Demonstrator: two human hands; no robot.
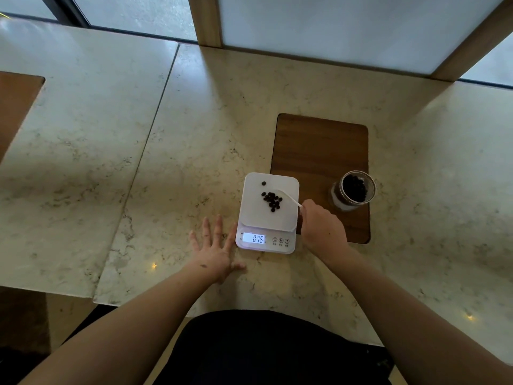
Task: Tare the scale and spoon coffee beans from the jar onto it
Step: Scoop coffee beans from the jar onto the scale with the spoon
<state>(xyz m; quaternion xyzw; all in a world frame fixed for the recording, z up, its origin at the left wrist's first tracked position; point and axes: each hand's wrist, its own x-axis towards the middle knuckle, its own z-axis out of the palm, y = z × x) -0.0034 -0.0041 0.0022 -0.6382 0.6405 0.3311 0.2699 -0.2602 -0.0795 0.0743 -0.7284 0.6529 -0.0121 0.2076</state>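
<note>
Just below the middle of the frame a white scale (268, 213) sits on the marble table (180, 151), its lit display toward the person so the reading can be followed while beans go on; the digits look like 075, though the decimal mark is too small to tell. A small heap of coffee beans (271, 201) lies near the middle of the platform, with one stray bean toward its upper left corner, so the load rests away from the platform's edges. The right hand (323, 227) is at the scale's right edge, its fingers closed around the handle of a white spoon (287, 197); the bowl reaches left over the platform, right beside the heap, and appears empty or nearly so, which suggests a scoop is being tipped out or has just been emptied. The grip is far back on the handle, likely to keep the hand itself off the platform and out of the reading. The open glass jar (354, 190) stands upright to the right of the scale on a wooden board (319, 151) set into the table, close to the spooning hand so each trip is short; dark beans show inside it. The left hand (216, 245) lies flat on the table just left of the scale, fingers spread and holding nothing, the nearest fingertip right by the scale's lower left corner, seemingly bracing the body.
</note>
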